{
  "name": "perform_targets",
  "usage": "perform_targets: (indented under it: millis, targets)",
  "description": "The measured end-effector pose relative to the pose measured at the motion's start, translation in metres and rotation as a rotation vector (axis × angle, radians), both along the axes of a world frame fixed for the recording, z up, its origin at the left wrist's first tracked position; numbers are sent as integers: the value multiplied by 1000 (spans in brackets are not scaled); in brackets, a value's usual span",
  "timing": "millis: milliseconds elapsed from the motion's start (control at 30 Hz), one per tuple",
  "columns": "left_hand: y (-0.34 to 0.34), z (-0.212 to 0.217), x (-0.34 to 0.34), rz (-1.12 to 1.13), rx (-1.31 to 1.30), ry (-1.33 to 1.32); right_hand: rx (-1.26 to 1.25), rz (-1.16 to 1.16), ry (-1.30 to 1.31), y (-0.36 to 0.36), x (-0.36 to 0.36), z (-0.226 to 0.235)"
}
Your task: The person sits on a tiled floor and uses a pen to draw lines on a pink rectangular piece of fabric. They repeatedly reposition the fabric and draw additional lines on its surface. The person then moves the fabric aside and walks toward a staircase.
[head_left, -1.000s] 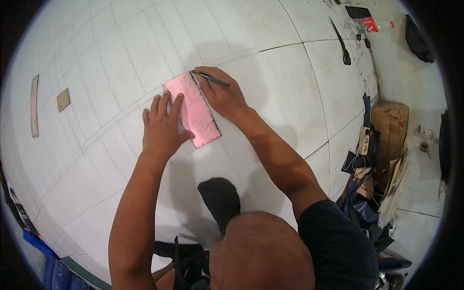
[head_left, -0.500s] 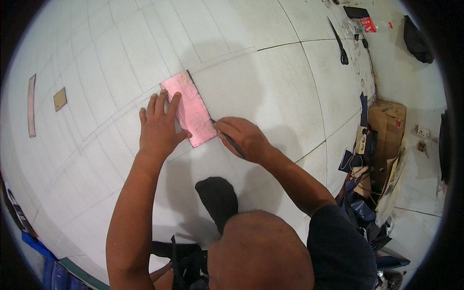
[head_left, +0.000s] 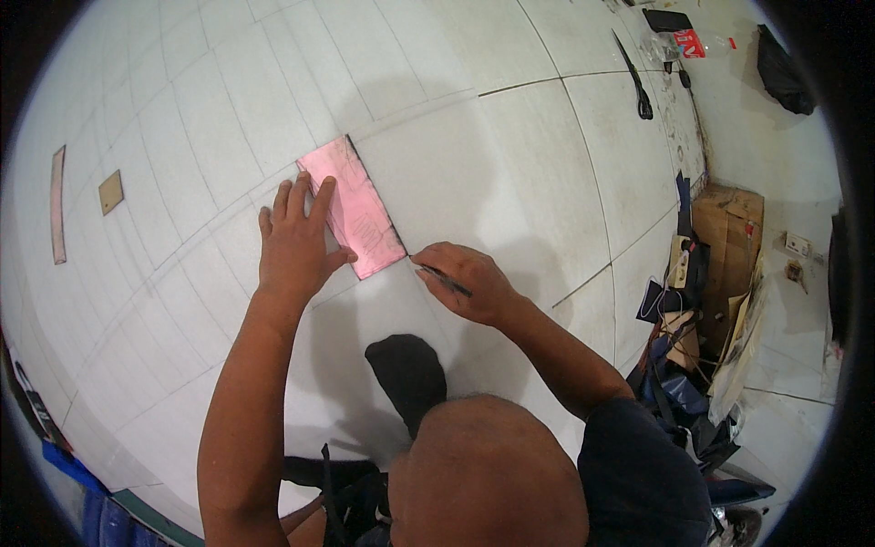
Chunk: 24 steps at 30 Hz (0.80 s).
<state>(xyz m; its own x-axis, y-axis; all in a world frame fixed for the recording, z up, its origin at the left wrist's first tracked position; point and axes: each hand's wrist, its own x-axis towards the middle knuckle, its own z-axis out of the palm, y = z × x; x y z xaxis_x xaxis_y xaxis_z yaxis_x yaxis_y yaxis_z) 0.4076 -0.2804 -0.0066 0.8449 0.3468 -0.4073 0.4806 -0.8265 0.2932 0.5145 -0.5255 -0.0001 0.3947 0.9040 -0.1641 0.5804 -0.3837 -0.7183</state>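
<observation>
I'm seeing splayed left hand (head_left: 296, 246) likely steadying pink card (head_left: 367, 219). Right hand (head_left: 478, 287), card's four o'clock, is pinching pen (head_left: 455, 284).

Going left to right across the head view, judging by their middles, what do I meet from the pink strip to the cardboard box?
Pink strip → tan square → left hand → pink card → right hand → scissors → cardboard box.
</observation>
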Motion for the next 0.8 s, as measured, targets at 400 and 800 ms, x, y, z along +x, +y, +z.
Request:
perform_targets:
  millis: [400,800]
  targets:
    - [-1,6,3,-12,17,47,72,-39,-174,104,65,-21]
    - [-16,-18,-11,-122,94,-112,325,-329,-4,55,37,-36]
